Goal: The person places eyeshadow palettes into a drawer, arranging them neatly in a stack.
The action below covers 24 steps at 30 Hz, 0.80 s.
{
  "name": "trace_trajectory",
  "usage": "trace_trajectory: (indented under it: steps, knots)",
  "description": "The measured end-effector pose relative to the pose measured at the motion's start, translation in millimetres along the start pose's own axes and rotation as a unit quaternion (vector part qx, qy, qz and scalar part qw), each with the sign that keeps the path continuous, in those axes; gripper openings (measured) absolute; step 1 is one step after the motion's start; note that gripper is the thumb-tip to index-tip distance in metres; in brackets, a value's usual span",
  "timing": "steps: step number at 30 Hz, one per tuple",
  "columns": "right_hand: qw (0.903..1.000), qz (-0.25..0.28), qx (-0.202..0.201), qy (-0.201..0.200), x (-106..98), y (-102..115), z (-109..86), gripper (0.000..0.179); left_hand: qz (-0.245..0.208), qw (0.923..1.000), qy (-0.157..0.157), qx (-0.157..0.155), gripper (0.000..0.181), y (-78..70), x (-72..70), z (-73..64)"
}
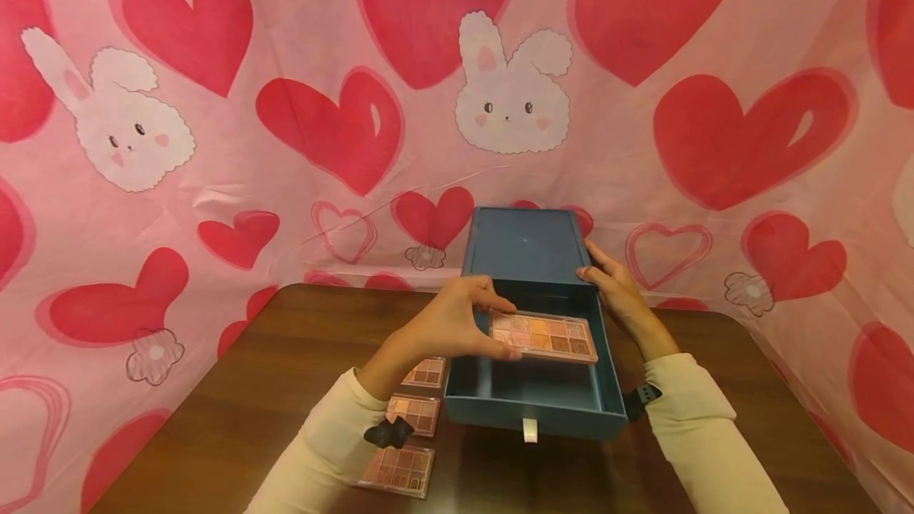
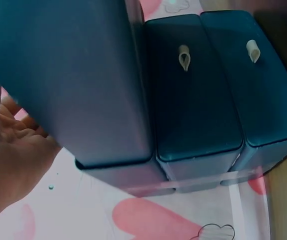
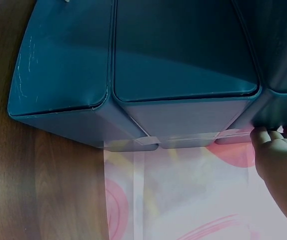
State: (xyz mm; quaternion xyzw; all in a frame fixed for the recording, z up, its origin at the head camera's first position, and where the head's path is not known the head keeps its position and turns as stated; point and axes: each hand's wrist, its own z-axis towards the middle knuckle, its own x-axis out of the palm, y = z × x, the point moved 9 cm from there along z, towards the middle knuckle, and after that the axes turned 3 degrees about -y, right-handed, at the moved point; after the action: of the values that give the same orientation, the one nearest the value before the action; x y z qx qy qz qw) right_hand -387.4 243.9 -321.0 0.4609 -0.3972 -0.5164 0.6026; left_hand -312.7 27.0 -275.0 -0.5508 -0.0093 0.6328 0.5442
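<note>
My left hand (image 1: 457, 320) pinches an eyeshadow palette (image 1: 546, 337) by its left end, between thumb and fingers. The palette has a clear lid and pans in peach, pink and brown, and it is over the pulled-out top drawer (image 1: 535, 411) of a blue drawer box (image 1: 524, 244). A small light pull tab (image 1: 530, 430) sticks out at the drawer's front. My right hand (image 1: 620, 292) grips the box's right side near its top edge. In the left wrist view, the left hand (image 2: 18, 155) shows beside the drawer, with the palette hidden. The right hand (image 3: 281, 155) touches the box's side in the right wrist view.
Three more palettes, the nearest one (image 1: 398, 470) among them, lie in a column on the wooden table (image 1: 236, 411), left of the box. Two closed drawers, including the middle one (image 2: 196, 95), sit below the pulled-out one. A pink cloth with hearts and rabbits (image 1: 314, 46) hangs behind.
</note>
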Motion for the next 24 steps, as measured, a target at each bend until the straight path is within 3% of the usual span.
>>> trace_trajectory:
  steps: [11,20,24]
  knots:
    - [1.0,0.005,-0.006,0.003,0,0,1.1,0.074,0.09,0.995,0.034,0.027,0.052,-7.8,20.8,5.6]
    - [0.9998,-0.018,-0.008,-0.006,-2,1,0.6,0.073,0.178,0.9807,0.049,0.065,0.051,-14.0,31.3,8.2]
    - [0.9997,-0.024,-0.002,-0.007,-3,-1,-0.2,0.074,0.198,0.9759,0.066,0.063,0.052,-13.3,35.8,9.2]
